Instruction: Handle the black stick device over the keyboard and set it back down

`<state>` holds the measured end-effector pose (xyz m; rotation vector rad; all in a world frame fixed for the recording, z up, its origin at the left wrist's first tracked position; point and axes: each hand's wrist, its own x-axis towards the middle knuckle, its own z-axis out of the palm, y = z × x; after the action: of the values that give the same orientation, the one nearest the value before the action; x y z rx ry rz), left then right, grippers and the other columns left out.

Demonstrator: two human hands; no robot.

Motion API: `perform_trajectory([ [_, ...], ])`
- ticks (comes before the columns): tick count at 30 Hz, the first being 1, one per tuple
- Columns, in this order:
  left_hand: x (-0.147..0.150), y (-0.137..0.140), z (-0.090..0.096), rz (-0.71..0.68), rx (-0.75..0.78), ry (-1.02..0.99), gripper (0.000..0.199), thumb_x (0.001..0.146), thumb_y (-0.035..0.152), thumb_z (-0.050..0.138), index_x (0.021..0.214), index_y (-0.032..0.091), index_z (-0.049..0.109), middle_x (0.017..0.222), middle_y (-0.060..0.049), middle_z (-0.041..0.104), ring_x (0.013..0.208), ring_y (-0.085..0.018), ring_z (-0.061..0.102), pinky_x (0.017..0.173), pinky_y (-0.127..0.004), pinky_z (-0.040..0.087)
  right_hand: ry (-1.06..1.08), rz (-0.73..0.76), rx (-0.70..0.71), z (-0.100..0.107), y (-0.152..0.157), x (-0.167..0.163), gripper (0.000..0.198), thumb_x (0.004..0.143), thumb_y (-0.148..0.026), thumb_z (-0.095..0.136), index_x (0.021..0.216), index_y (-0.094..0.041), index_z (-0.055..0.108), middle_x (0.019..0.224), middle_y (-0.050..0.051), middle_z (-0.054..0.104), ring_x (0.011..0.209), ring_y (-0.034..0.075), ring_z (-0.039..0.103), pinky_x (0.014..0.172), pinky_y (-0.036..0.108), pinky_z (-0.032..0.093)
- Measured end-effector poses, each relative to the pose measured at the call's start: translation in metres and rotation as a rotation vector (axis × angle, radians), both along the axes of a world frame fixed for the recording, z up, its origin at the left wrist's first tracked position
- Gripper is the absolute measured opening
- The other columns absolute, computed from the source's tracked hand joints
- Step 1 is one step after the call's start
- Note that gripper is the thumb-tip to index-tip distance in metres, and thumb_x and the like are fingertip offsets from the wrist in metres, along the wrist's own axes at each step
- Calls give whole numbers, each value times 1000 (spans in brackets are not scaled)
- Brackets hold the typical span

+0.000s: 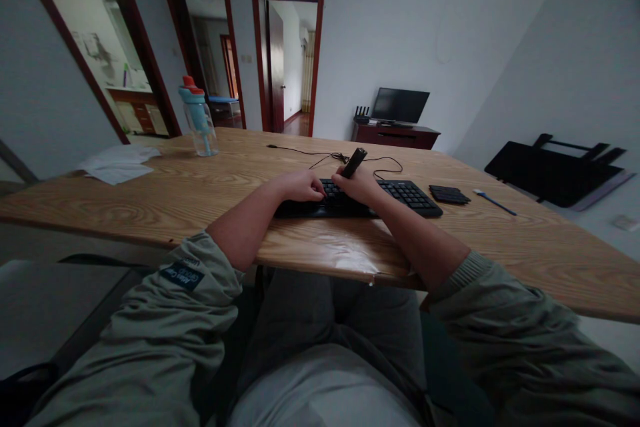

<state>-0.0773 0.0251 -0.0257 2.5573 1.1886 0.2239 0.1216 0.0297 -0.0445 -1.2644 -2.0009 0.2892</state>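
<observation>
A black keyboard [410, 197] lies near the front edge of the wooden table, with both hands over it. My right hand [357, 183] is closed around a thick black pen-shaped tool [355, 162], held tilted with its upper end showing. The tool's lower end is hidden by the hand. My left hand [303, 187] rests on the left half of the keyboard, fingers curled in close to the right hand. Whatever is between those fingers cannot be made out. Behind the keyboard, its black cable [393, 159] lies partly bundled.
Right of the keyboard lie a small flat black item [449, 195] and a blue-handled brush [495, 202]. A clear bottle with a red and blue lid [200, 117] stands at the far left, near white tissues [117, 163]. The wooden table [235, 180] ends just before my lap.
</observation>
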Motion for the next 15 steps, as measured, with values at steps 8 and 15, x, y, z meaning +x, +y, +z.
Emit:
perform_trajectory([
  [8, -1, 8, -6, -92, 36, -35, 26, 78, 27, 59, 93, 19, 79, 81, -1, 76, 69, -14, 62, 65, -25, 42, 620, 216, -176, -12, 13, -36, 17, 78, -35, 58, 87, -20, 59, 65, -4, 53, 59, 13, 50, 56, 25, 41],
  [15, 1, 6, -3, -67, 25, -15, 26, 77, 27, 60, 92, 20, 80, 82, -1, 76, 66, -14, 61, 64, -25, 41, 923, 94, -271, -21, 13, -47, 24, 78, -43, 63, 75, -22, 53, 50, -10, 36, 40, 9, 33, 41, 23, 32],
])
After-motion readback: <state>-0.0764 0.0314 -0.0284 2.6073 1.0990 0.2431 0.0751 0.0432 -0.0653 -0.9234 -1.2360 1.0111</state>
